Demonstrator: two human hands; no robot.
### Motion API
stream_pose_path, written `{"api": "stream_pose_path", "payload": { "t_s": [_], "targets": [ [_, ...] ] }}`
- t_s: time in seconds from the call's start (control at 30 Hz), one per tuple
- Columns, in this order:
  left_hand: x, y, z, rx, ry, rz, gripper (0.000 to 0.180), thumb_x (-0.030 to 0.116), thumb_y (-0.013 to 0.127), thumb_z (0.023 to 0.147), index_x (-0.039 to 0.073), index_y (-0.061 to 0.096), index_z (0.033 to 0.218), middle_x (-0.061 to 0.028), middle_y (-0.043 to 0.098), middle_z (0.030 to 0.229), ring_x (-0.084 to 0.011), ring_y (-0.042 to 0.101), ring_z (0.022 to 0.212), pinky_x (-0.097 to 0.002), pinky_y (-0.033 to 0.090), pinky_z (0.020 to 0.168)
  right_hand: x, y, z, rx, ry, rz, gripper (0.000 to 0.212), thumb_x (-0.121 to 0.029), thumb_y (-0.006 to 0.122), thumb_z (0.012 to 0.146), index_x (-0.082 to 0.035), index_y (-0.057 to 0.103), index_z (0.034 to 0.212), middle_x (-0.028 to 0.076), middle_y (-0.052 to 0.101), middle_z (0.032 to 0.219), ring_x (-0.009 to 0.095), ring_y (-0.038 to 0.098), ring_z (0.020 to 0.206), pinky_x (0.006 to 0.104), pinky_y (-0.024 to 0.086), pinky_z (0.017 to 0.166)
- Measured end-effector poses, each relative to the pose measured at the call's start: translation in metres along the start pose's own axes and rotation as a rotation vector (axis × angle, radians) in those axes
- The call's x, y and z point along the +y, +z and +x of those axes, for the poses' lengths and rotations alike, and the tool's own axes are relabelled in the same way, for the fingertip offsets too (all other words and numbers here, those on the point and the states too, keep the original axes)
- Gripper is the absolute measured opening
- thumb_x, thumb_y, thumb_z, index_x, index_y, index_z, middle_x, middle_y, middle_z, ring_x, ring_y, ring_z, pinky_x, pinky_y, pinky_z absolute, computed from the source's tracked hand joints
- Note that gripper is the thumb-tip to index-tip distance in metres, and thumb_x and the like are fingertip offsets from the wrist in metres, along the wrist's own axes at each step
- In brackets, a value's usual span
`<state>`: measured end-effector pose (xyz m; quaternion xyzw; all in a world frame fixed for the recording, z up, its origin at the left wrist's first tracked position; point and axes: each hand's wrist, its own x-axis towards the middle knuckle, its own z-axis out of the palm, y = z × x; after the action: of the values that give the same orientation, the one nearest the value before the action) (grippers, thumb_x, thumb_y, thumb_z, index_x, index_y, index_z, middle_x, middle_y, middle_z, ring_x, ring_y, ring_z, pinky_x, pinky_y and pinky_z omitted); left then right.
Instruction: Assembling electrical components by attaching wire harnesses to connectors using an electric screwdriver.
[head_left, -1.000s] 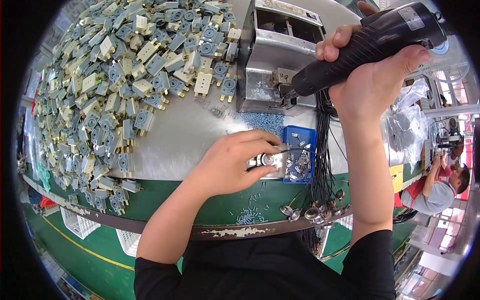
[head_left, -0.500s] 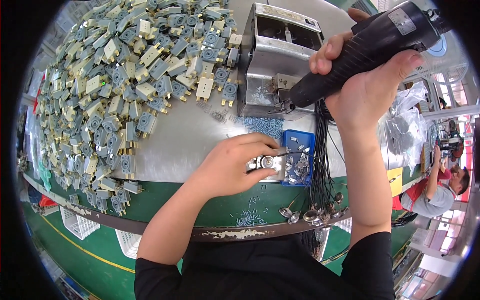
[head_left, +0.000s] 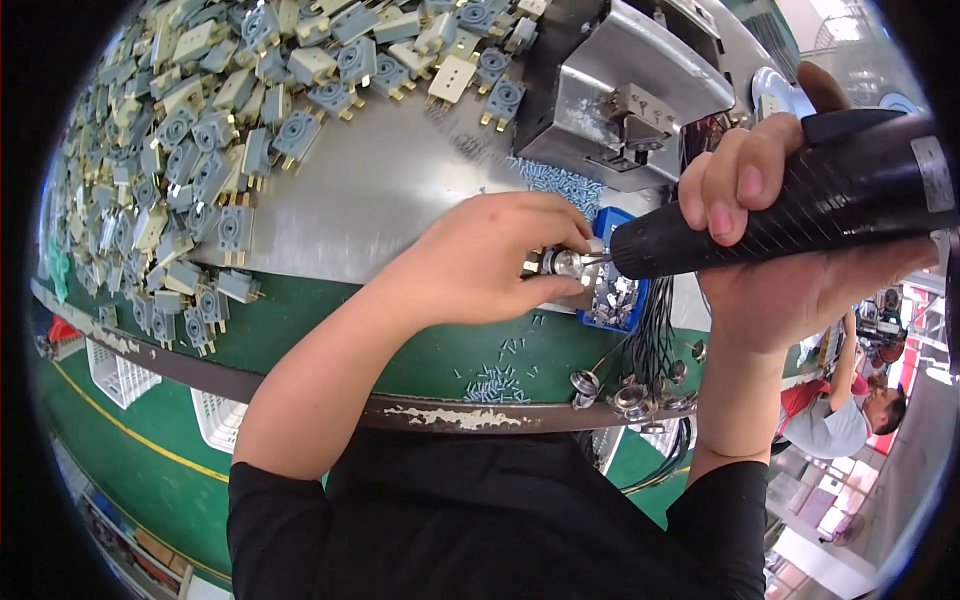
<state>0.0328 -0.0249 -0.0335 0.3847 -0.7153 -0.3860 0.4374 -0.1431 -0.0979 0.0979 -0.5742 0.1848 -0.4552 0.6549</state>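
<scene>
My left hand (head_left: 505, 260) pinches a small part with a round metal cap (head_left: 567, 263) between thumb and fingers. The fingers cover much of that part. In my right hand (head_left: 775, 290) is a black electric screwdriver (head_left: 830, 205), lying across the palm with its nose pointing left. The bit reaches the metal cap or sits right beside it; I cannot tell whether it touches a screw. Just behind the pinched part is a blue tray (head_left: 612, 322) of small metal terminals, partly hidden by the screwdriver.
Grey and cream plug housings (head_left: 210, 130) are heaped at the left. A metal screw feeder (head_left: 640, 90) stands at the back, with loose screws (head_left: 560, 183) before it. More screws (head_left: 495, 385) lie near the table edge. Black cables (head_left: 655, 335) hang at right; a person (head_left: 840, 420) sits beyond.
The screwdriver has come away from the screw feeder, turning and lowering until its bit is at the part in my left hand. The whole view has shifted too.
</scene>
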Motion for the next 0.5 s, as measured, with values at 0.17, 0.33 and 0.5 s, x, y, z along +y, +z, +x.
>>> {"api": "stream_pose_path", "payload": {
  "t_s": [0.17, 0.33, 0.5],
  "targets": [
    [-0.001, 0.001, -0.004, 0.009, -0.018, 0.024, 0.03, 0.021, 0.083, 0.083, 0.002, 0.074, 0.104, -0.0087, 0.073, 0.116, -0.031, 0.071, 0.104, -0.04, 0.057, 0.089, -0.002, 0.019, -0.007, -0.095, -0.064, -0.292, 0.126, -0.099, 0.047, 0.077, -0.001, 0.036, 0.156, 0.004, 0.055, 0.087, 0.016, 0.055, 0.068, 0.0354, 0.047, 0.065],
    [0.003, 0.002, -0.003, 0.01, -0.037, 0.051, 0.03, 0.022, 0.084, 0.082, 0.002, 0.073, 0.101, -0.0084, 0.073, 0.112, -0.032, 0.07, 0.101, -0.0412, 0.057, 0.086, 0.011, 0.005, -0.009, -0.094, -0.05, 0.013, 0.128, -0.101, 0.048, 0.073, -0.002, 0.038, 0.154, 0.005, 0.055, 0.085, 0.018, 0.056, 0.067, 0.0362, 0.048, 0.065],
    [0.002, 0.003, -0.003, 0.031, -0.034, 0.065, 0.03, 0.024, 0.084, 0.081, 0.002, 0.073, 0.1, -0.0084, 0.072, 0.109, -0.0327, 0.07, 0.098, -0.0425, 0.056, 0.084, 0.017, 0.001, -0.01, -0.158, -0.029, -0.094, 0.13, -0.103, 0.048, 0.07, -0.002, 0.039, 0.153, 0.006, 0.055, 0.083, 0.018, 0.057, 0.066, 0.0367, 0.049, 0.065]
  ]
}}
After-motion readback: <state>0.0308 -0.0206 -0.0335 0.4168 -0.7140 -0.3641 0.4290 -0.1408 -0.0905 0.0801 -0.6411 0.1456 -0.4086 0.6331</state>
